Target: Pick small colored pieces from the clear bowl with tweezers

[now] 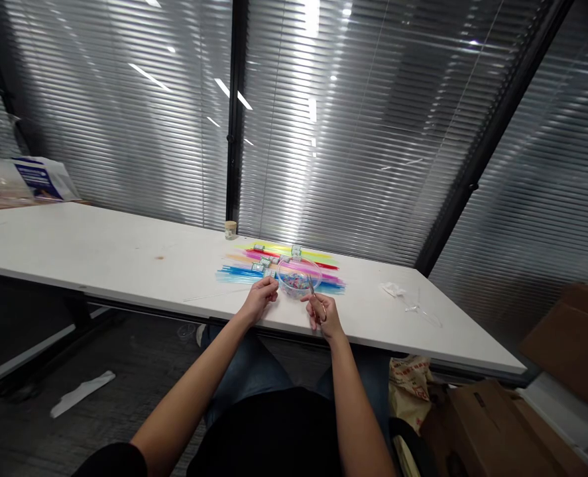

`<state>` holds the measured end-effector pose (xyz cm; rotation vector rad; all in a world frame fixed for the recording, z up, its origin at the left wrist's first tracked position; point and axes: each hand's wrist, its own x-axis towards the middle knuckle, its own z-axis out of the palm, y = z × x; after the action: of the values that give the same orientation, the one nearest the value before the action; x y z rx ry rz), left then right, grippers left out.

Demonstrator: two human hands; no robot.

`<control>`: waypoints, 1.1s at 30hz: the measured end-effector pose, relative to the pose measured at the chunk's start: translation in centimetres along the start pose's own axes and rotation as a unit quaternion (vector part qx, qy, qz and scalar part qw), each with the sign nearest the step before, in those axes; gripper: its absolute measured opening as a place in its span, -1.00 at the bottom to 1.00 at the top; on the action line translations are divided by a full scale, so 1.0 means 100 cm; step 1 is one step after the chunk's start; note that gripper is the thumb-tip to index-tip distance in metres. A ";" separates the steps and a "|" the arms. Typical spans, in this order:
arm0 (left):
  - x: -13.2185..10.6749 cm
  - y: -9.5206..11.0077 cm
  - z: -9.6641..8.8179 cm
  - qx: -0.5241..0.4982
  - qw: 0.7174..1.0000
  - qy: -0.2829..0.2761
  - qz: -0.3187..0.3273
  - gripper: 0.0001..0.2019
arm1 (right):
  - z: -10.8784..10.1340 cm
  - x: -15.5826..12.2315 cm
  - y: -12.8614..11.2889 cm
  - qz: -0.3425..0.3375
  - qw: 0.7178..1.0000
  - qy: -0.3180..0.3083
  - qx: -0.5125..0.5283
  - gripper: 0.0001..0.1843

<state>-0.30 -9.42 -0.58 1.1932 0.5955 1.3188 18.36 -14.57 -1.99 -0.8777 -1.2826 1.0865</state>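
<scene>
My right hand (pixel 324 317) is closed around the handles of a small pair of scissors (pixel 311 286), whose blades point up over the near right side of a clear round bowl (pixel 318 273). Small multicoloured pieces (pixel 296 282) lie in the bowl. At the bowl's left, my left hand (pixel 260 300) is closed with its fingertips pinched together; whatever they hold is too small to make out. Behind and beside the bowl, long thin plastic sticks or tubes lie in colour groups: blue ones (pixel 238 273), pink ones (pixel 323 273), red ones (pixel 327 265) and yellow ones (pixel 318 254).
Several small labelled rolls (pixel 257 267) rest on the coloured bundles. A lidded jar (pixel 231 230) stands by the window blinds. Crumpled white tissue (pixel 392 289) and a clear strip (pixel 423 313) lie on the white table (pixel 124 245) at right. Cardboard boxes (pixel 502 424) stand below.
</scene>
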 end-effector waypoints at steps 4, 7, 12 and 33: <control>0.000 0.001 0.000 -0.002 1.000 -0.001 0.002 -0.68 | 0.001 0.001 0.001 0.011 1.000 -0.010 -0.004 -0.48; 0.000 0.001 0.000 -0.005 1.000 -0.001 0.000 -0.68 | 0.001 0.000 0.000 0.021 0.999 -0.021 -0.015 -0.49; 0.000 0.000 0.000 -0.006 1.000 -0.007 0.000 -0.68 | 0.001 -0.001 -0.003 0.014 1.000 -0.007 -0.006 -0.47; -0.003 0.003 0.000 0.000 1.000 -0.013 -0.014 -0.65 | 0.003 -0.002 -0.003 0.010 1.000 -0.018 -0.023 -0.47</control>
<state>-0.47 -9.72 -0.34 1.1971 0.5921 1.2771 18.14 -14.83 -1.75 -0.9115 -1.3361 1.0957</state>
